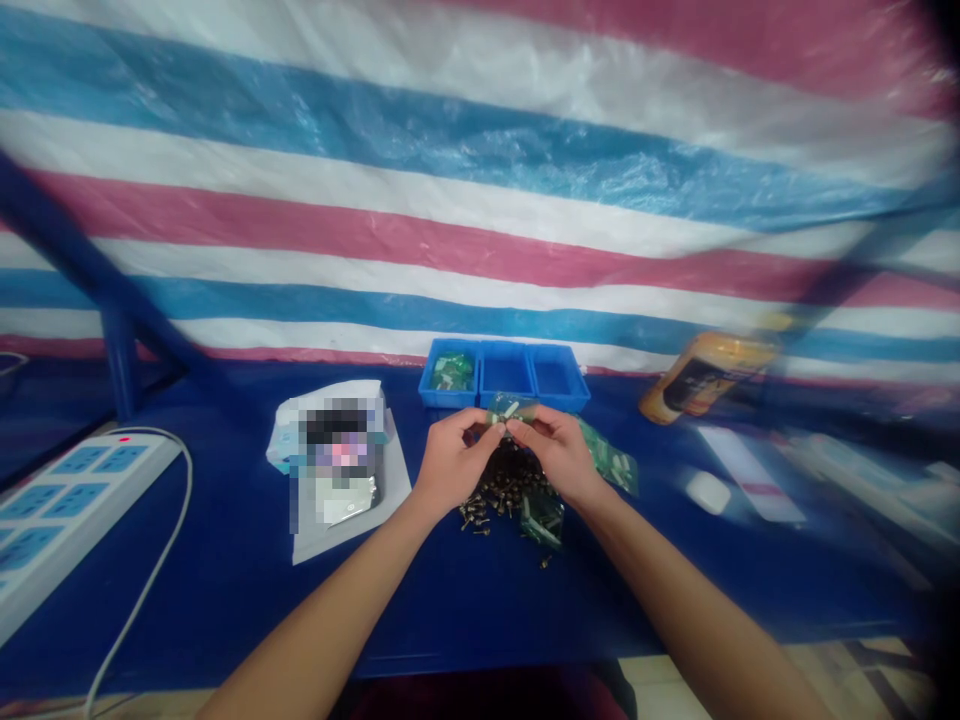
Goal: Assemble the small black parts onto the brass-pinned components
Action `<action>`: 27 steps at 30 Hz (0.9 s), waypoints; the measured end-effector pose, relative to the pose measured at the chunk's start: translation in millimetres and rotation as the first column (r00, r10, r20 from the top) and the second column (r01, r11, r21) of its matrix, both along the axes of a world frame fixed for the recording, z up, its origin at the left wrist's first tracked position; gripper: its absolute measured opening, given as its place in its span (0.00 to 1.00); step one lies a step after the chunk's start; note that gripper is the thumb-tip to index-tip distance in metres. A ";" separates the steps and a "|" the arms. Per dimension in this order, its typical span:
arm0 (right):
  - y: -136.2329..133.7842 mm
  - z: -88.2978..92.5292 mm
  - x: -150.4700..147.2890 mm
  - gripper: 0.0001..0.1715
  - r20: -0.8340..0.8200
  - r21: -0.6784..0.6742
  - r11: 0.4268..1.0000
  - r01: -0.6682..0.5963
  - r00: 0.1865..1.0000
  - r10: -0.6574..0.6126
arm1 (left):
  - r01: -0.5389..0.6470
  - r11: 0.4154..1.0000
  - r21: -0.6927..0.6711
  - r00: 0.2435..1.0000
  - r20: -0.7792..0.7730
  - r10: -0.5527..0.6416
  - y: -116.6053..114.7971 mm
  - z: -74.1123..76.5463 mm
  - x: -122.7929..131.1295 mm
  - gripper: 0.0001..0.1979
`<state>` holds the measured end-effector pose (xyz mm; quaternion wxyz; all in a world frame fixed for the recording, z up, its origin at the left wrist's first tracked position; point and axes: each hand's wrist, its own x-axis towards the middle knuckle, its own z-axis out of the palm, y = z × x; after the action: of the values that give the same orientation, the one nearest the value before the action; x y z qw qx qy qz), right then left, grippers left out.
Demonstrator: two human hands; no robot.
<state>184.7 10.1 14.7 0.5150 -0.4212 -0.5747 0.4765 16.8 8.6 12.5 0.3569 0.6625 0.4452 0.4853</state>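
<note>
Between my left hand (459, 455) and my right hand (559, 455) is a small clear green-tinted plastic bag (504, 405) with a white piece inside. Both hands pinch its near edge, thumbs almost touching. Below them lies a pile of small brass-coloured screw-like parts (499, 490), partly hidden by my hands. A second green-tinted bag (543, 520) rests on the pile's right side. More such bags (615, 465) with white pieces lie beyond my right wrist. Just past my hands stands a blue three-part tray (506, 402); its left compartment holds filled bags (453, 371).
At left are a white power strip (90, 500) with a cable and a tissue pack (285, 430) on white paper (394, 500). An orange-capped bottle-like jar (705, 375), a small white case (708, 492) and a pale flat box (750, 475) are at right. A striped sheet (450, 220) hangs behind.
</note>
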 end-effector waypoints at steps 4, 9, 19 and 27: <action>-1.8 2.3 -0.2 0.12 0.010 0.039 0.999 0.025 1.000 -0.025 | -0.009 1.000 0.020 1.000 -0.001 0.009 0.2 -0.5 -1.2 0.10; -1.0 3.5 -0.7 0.14 0.045 0.029 0.998 0.062 0.997 -0.064 | -0.009 0.999 -0.039 0.997 0.074 0.011 3.1 -3.3 0.3 0.11; -0.5 0.8 -3.0 0.14 -0.037 -0.007 0.998 0.061 0.997 -0.062 | 0.013 0.997 -0.071 0.992 0.126 -0.004 4.3 -6.0 1.3 0.11; -0.1 1.7 -0.8 0.14 -0.028 -0.023 1.000 0.007 1.000 -0.007 | 0.056 0.997 -0.047 0.996 0.077 -0.053 4.2 -4.5 -0.1 0.10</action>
<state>183.9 10.0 16.4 0.5200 -0.4221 -0.5605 0.4871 16.6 12.8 8.1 0.4028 0.6466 0.4251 0.4888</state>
